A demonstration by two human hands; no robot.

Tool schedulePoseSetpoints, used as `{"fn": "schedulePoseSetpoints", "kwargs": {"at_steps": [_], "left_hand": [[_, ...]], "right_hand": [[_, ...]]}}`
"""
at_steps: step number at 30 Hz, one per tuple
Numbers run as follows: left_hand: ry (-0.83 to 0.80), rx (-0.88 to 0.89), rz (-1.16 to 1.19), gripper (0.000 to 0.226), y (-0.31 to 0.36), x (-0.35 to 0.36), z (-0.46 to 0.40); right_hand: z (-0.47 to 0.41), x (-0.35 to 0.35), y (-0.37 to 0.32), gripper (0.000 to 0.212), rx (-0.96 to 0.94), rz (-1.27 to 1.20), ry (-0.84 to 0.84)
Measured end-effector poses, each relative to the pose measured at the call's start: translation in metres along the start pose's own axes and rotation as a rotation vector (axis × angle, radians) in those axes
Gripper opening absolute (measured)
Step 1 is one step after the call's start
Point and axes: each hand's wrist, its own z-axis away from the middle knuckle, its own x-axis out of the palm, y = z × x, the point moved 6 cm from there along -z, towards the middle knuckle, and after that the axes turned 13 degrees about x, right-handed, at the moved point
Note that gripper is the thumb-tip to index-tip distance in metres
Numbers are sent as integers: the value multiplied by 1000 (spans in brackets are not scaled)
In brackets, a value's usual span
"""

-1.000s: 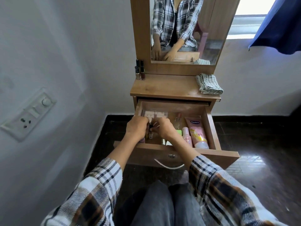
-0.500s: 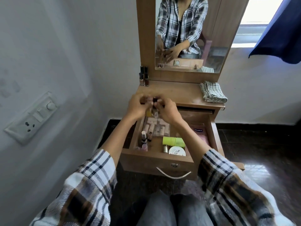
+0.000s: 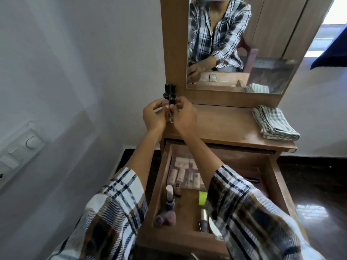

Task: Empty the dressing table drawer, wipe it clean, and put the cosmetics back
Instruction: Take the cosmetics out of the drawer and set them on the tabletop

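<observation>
Both hands are raised over the back left corner of the dressing table top (image 3: pixel 221 126). My left hand (image 3: pixel 154 117) and my right hand (image 3: pixel 185 117) together pinch a cluster of small nail polish bottles (image 3: pixel 170 111), close to two dark bottles (image 3: pixel 170 89) standing by the mirror frame. Below, the open drawer (image 3: pixel 159 184) holds a palette (image 3: pixel 185 173), small bottles (image 3: pixel 170 201), a green tube (image 3: pixel 202 197) and a metal-capped stick (image 3: pixel 203 216). My right sleeve hides the drawer's right part.
A folded checked cloth (image 3: pixel 274 122) lies on the right of the table top. The mirror (image 3: pixel 244 44) rises behind it. A white wall with a switch plate (image 3: pixel 22 147) stands at the left. Dark glossy floor (image 3: pixel 319 184) lies to the right.
Both hands have lifted the small bottles out of the drawer and carried them up and back to the table top's left corner. The view has tilted and moved closer.
</observation>
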Motion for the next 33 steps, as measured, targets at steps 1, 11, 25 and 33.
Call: {"fn": "schedulePoseSetpoints", "kwargs": {"at_steps": [1, 11, 25, 33], "left_hand": [[0, 3, 7, 16, -3, 3, -4], [74, 45, -20, 18, -14, 13, -13], [50, 17, -82, 22, -18, 15, -17], [54, 84, -184, 36, 10, -20, 24]], "right_hand": [[-5, 2, 1, 18, -7, -10, 14], [-17, 12, 7, 24, -54, -56, 52], [-18, 2, 14, 25, -92, -46, 133], [31, -42, 15, 13, -143, -159, 116]]}}
